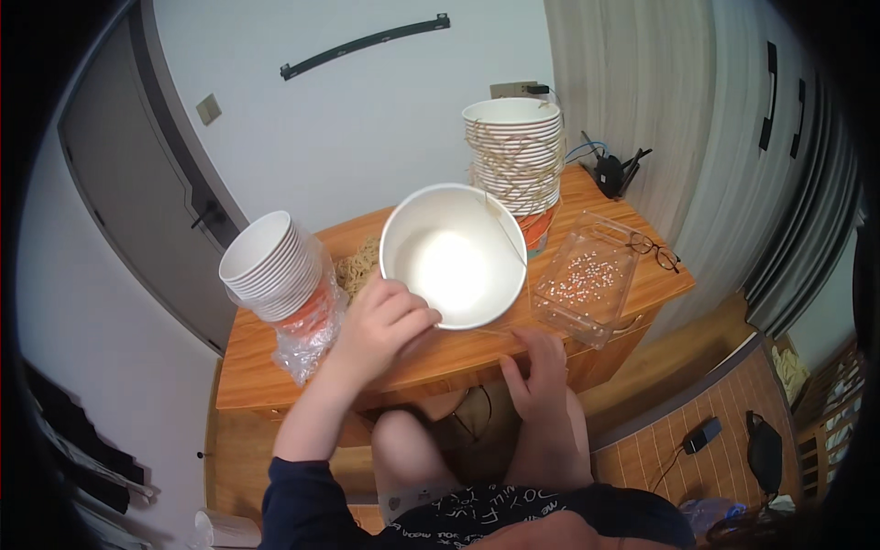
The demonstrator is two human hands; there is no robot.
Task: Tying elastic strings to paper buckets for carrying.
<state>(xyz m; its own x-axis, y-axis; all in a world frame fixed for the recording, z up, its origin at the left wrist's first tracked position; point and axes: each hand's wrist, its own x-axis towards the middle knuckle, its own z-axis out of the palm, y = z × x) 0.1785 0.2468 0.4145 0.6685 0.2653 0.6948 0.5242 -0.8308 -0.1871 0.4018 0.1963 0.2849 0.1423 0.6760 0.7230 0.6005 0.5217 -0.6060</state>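
Observation:
A large white paper bucket (454,261) is tilted so that its bare inside faces me. My left hand (390,321) grips its near left rim, fingers over the edge. A thin strand of twine hangs down the bucket's right inner side. Close to the table's front edge, my right hand (539,367) has its thumb apart from its fingers. A fine tan strand lies by those fingertips; whether they touch it I cannot tell. Behind the bucket's left side sits a heap of tan twine (356,270), partly hidden.
Nested white buckets (270,261) in clear plastic lean at left on the wooden table (252,367). A tall bucket stack (513,160) draped with twine stands behind. At right are a clear tray (587,280) of small white and orange bits, glasses (655,252) and a black router (612,172).

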